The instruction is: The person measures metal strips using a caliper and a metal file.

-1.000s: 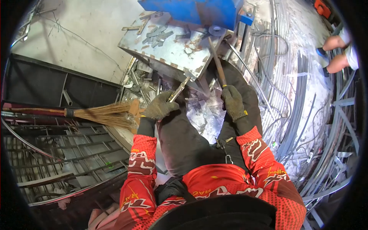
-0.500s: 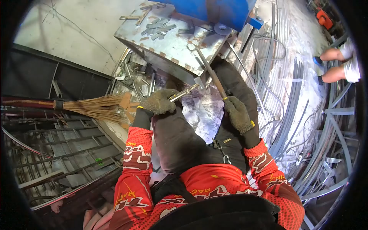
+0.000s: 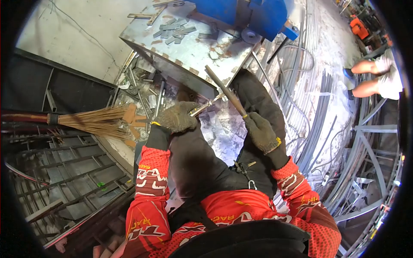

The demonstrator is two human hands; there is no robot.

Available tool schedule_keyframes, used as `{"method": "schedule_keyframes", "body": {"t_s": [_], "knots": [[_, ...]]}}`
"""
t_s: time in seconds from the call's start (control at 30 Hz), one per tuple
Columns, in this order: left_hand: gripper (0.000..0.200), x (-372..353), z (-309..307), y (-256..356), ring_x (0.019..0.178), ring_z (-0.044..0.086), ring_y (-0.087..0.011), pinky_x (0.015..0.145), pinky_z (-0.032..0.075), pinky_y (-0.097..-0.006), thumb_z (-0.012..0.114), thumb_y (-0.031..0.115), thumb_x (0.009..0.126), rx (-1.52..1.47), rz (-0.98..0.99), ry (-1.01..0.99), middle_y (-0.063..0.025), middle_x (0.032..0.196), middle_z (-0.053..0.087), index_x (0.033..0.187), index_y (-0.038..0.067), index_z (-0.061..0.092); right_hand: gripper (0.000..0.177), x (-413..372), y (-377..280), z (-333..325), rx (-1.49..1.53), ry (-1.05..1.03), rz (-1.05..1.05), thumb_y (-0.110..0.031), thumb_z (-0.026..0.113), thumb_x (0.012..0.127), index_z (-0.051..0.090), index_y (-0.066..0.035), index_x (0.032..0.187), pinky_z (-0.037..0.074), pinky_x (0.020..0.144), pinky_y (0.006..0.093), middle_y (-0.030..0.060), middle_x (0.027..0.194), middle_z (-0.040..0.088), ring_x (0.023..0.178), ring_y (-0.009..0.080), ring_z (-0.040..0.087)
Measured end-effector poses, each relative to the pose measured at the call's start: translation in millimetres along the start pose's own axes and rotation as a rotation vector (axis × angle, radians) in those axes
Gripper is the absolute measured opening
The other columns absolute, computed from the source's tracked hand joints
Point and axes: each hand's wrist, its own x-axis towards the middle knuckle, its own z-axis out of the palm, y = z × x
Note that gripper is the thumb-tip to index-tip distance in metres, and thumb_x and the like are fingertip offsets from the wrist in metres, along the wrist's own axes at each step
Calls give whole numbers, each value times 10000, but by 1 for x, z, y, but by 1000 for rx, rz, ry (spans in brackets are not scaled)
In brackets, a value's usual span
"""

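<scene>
So the grey-brown-gloved left hand (image 3: 177,117) has its fingers wrapped round a slim silvery metal pliers-like tool (image 3: 203,108), probably for safe distance from the long brownish metal bar (image 3: 235,102) in the curled fingers of the likewise gloved right hand (image 3: 261,133), out between the black-trousered legs (image 3: 189,161).

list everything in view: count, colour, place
pliers-like tool: 1, silvery, centre
rod: 1, brown, centre
table: 1, grey, top centre
flat pieces: many, grey, on table
disc: 1, grey, on table, right
large block: 1, blue, top centre
broom: 1, tan, left
metal bars: many, grey, right floor
object: 1, orange, upper right
another person's legs: 2, white shorts, right
sleeves: 2, red, bottom
left hand: 1, brownish glove, holding tool
right hand: 1, brownish glove, holding rod
</scene>
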Motion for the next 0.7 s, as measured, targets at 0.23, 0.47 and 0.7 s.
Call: {"method": "schedule_keyframes", "body": {"t_s": [0.23, 0.47, 0.7], "knots": [[607, 3, 12, -18, 747, 674, -229, 710, 564, -373, 729, 177, 698, 52, 166, 195, -127, 882, 728, 1297, 81, 699, 353, 67, -16, 16, -102, -33, -135, -326, 546, 1075, 622, 19, 1085, 485, 736, 481, 264, 874, 637, 831, 430, 652], [597, -8, -5, 16, 793, 675, -232, 733, 562, -374, 735, 151, 719, -76, 6, -9, -114, 894, 719, 1310, 79, 687, 347, -7, 12, -4, -9, -60, 39, -308, 544, 1083, 610, 27, 1018, 464, 716, 442, 216, 822, 576, 740, 332, 564], [586, 1, 9, -4, 837, 682, -231, 795, 566, -364, 730, 149, 709, 13, 141, 114, -117, 944, 745, 1286, 47, 703, 355, 52, 4, 10, 22, -51, -35, -324, 555, 1077, 592, 20, 997, 456, 717, 459, 225, 817, 560, 746, 360, 561]]}}
